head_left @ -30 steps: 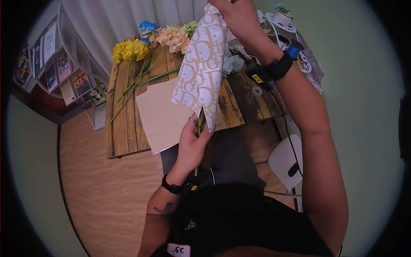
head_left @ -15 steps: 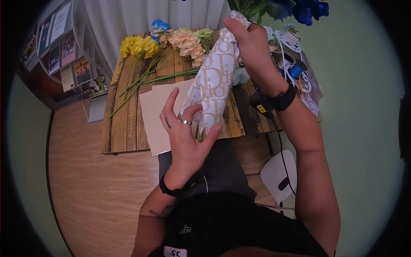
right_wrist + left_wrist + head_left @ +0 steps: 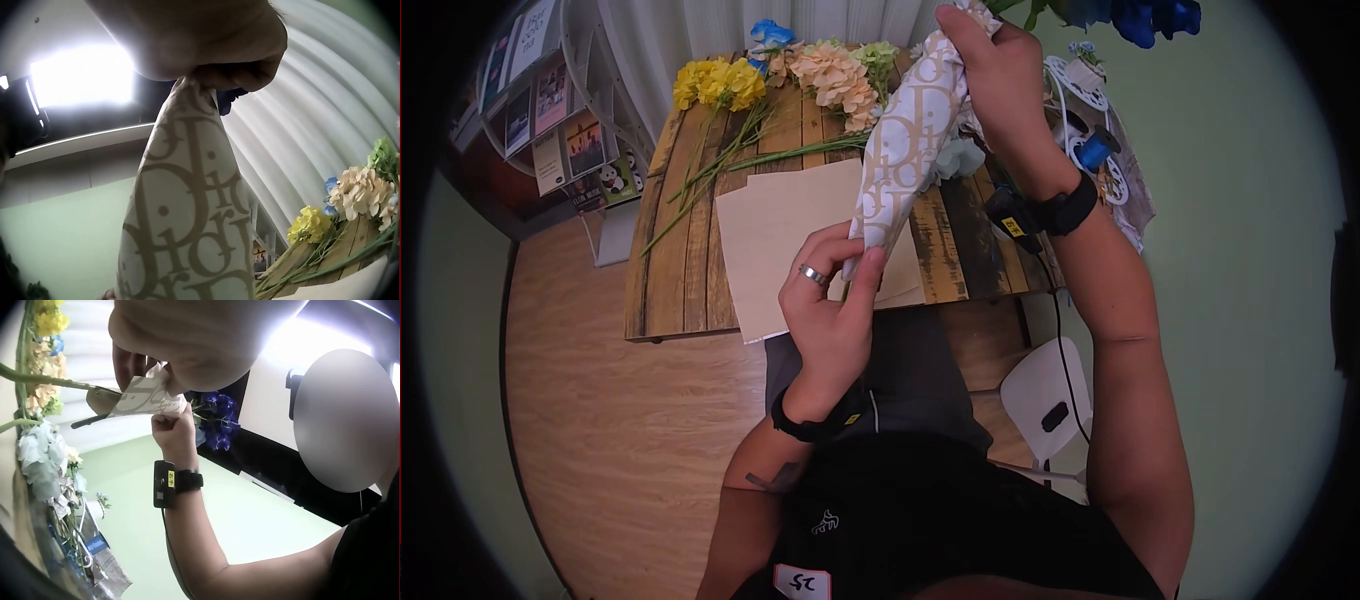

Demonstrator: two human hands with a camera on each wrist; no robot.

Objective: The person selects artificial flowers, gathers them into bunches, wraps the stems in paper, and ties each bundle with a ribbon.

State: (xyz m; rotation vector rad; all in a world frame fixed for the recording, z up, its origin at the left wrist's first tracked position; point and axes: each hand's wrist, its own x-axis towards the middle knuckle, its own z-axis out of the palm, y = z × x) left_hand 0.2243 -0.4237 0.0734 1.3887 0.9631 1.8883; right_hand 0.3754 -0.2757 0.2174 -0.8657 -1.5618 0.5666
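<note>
A bouquet wrapped in white paper (image 3: 908,140) with tan lettering slants over the table. My right hand (image 3: 1008,95) grips its gathered upper part, where the paper is crumpled. Dark blue flowers (image 3: 1145,18) stick out past that hand at the top right; they also show in the left wrist view as purple-blue blooms (image 3: 219,422). At the narrow lower end of the wrap, my left hand (image 3: 828,315) pinches the paper between thumb and fingers. A ring sits on one finger. In the right wrist view the lettered wrapping paper (image 3: 187,206) hangs down from the right fist.
Flat beige paper sheets (image 3: 775,225) lie on the wooden table (image 3: 675,290). Yellow flowers (image 3: 720,85), peach flowers (image 3: 835,75) and long green stems lie behind. A blue ribbon spool (image 3: 1097,150) stands at right, a white chair (image 3: 1050,390) below, a magazine rack (image 3: 565,130) at left.
My left hand first held the stems below the paper, then spread its fingers round the wrap's lower end, and now pinches it. The wrap's lower end has become narrower; the blue flowers have come into view.
</note>
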